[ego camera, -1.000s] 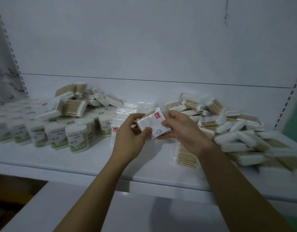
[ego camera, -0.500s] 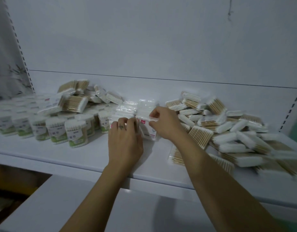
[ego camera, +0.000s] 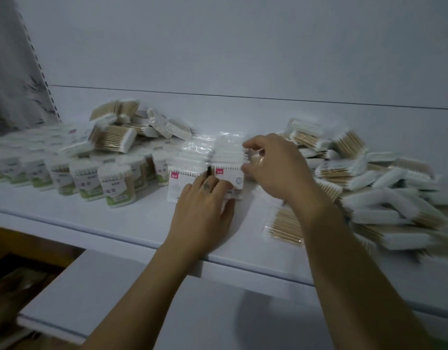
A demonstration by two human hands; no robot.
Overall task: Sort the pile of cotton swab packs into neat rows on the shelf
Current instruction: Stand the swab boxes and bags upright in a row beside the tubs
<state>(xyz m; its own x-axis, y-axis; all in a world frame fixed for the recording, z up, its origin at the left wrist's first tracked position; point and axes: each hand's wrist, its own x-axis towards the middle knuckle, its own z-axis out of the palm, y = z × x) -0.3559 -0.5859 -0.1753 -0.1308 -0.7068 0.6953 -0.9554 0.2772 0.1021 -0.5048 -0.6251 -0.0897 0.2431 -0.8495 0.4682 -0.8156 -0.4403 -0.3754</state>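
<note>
So a second ago both hands were holding the pack up in the air in front of the shelf. Now it's standing upright at the very front of the right row, red label showing at its top left corner.

The left hand is lying palm down with its fingers stretched out straight and close together, pressing flat against the face of that pack. Half a second ago it was still covering most of it; now it's sitting lower on the pack.

The right hand is hovering at the right edge of that same row, fingertips curled in toward the packs near the top and the thumb lower down. Honestly can't tell if it's actually pinching anything or just touching the edge, it's a bit blurry.

The left row is standing just beside it, touching. The loose pile is still sprawling on the right, and the round tubs are lined up on the left, same as before.
</note>
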